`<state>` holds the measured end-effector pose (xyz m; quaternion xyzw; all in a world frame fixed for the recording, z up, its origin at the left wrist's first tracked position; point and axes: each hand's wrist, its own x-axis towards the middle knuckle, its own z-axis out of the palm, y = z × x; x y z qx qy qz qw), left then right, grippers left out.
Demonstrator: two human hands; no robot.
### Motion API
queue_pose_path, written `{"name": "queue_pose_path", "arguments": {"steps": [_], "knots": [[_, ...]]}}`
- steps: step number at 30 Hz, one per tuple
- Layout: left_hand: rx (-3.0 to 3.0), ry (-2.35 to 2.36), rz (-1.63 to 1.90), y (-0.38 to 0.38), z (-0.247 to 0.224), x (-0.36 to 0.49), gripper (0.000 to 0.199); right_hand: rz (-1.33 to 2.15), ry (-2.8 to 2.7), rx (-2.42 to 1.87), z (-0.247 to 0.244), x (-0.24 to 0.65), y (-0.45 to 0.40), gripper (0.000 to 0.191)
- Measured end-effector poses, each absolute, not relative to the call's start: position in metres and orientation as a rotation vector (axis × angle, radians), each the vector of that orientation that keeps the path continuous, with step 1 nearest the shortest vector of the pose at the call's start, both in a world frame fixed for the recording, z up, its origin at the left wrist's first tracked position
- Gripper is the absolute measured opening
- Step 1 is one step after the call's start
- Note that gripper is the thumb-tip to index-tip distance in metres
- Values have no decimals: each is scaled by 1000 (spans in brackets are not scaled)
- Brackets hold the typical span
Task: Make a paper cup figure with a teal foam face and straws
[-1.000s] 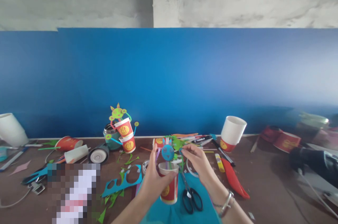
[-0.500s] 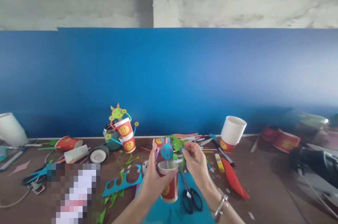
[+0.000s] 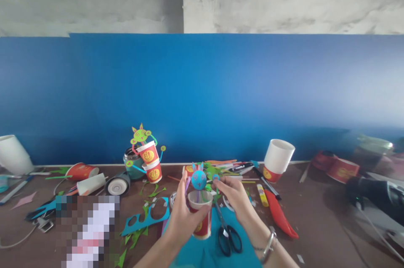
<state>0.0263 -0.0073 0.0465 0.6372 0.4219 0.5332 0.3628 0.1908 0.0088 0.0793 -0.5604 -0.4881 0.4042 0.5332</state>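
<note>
My left hand [image 3: 186, 213] is wrapped round a red and white paper cup [image 3: 204, 221]. Above the cup's rim stands a round blue paper face with pointed ears [image 3: 198, 179]. My right hand [image 3: 232, 192] pinches a small blue paper disc [image 3: 216, 178] just right of the face; a thin green strip runs down from it. Black-handled scissors [image 3: 229, 238] lie on a blue sheet [image 3: 217, 257] beside the cup. Behind my hands are green paper pieces [image 3: 212, 169].
Two stacked cups with a green paper face [image 3: 149, 154] stand at the back left. White cups [image 3: 279, 156], a red balloon-like piece [image 3: 279, 215], a glue stick [image 3: 262, 195] and cut blue paper [image 3: 148, 217] lie around. Pens and scraps are scattered behind.
My right hand has shifted slightly, and the small blue disc now shows more fully at its fingertips. The blue face has risen a little. My left hand still holds the cup.
</note>
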Motion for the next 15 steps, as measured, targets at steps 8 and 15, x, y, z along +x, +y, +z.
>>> {"name": "queue_pose_path", "arguments": {"steps": [8, 15], "knots": [[1705, 1071, 1382, -12, 50, 29, 87, 911, -1067, -1238, 83, 185, 4, 32], [1709, 1108, 1408, -8, 47, 28, 87, 904, -1169, -1266, 79, 189, 7, 35]]}}
